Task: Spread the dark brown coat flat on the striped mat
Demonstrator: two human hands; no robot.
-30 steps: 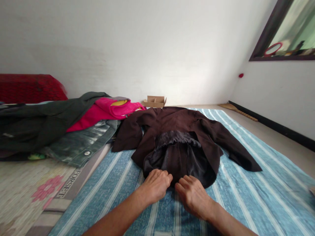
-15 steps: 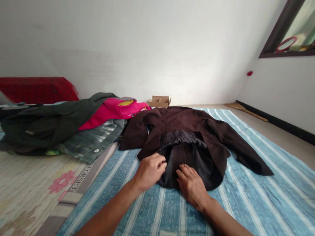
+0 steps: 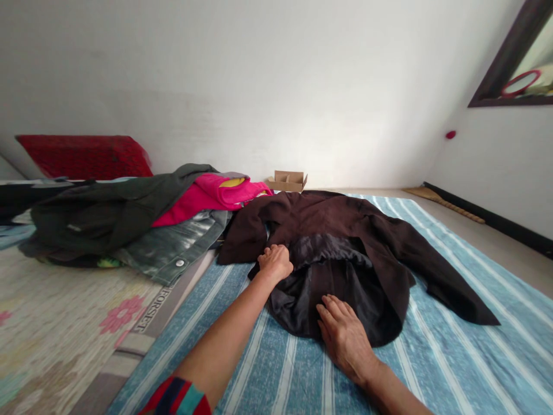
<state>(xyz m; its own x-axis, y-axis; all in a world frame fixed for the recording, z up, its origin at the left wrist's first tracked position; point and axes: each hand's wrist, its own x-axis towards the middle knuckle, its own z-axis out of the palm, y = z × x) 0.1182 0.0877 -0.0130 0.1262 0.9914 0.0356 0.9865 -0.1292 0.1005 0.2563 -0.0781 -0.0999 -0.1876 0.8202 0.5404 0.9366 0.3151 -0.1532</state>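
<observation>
A dark brown jacket [image 3: 324, 210] lies spread out, its sleeves reaching to both sides and its hem towards me. The hem gapes, showing a shiny black lining [image 3: 298, 302]. My left hand [image 3: 275, 264] is closed on the jacket's left front edge, fingers curled over the cloth; the fingertips are hidden. Flat on the inside of the lower hem rests my right hand [image 3: 345, 337], fingers stretched out and holding nothing. Beneath the jacket is a blue and white striped sheet [image 3: 254, 351].
To the left lie a dark green garment [image 3: 108, 213], a bright pink one [image 3: 207, 199] and a grey denim piece [image 3: 181, 242], partly on a flowered mat [image 3: 73, 323]. A small cardboard box [image 3: 288, 181] stands by the white wall [image 3: 276, 86]. A red patterned object [image 3: 86, 157] is behind the clothes.
My left hand has moved forward from the lining's left side to the jacket's left edge and closed on it. My right hand stays on the hem. The view has shifted slightly.
</observation>
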